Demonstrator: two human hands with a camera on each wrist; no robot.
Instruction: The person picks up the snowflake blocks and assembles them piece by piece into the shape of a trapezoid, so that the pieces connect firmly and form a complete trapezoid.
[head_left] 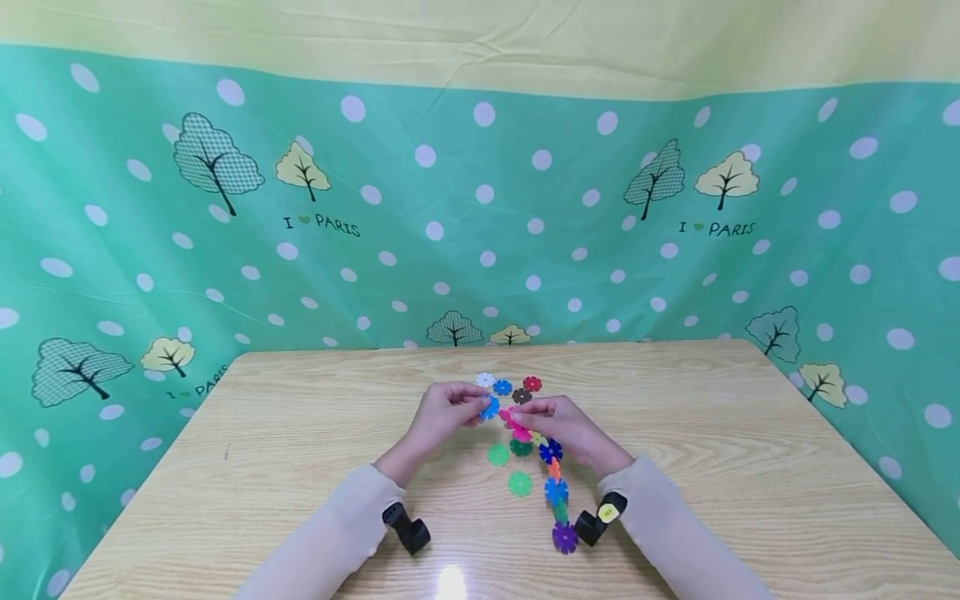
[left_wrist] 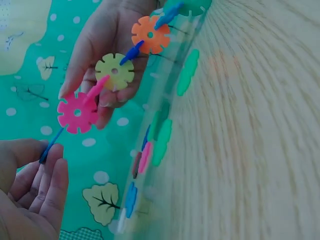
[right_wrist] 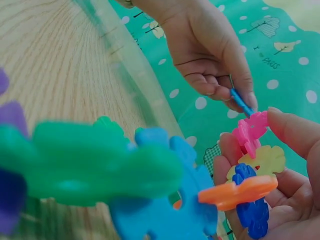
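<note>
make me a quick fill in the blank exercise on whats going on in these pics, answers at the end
The disc that the left hand pinches is ____.
The right hand grips the chain of linked discs near its ____ end.
Along the chain, a dark blue disc sits between an orange disc and a ____ one.
The lettering printed on the cloth ends with the word ____.

Missing words: blue; pink; yellow; Paris

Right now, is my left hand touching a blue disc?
Touching. The left wrist view shows your left hand pinching one blue disc, seen edge-on, by its lower end.
</note>
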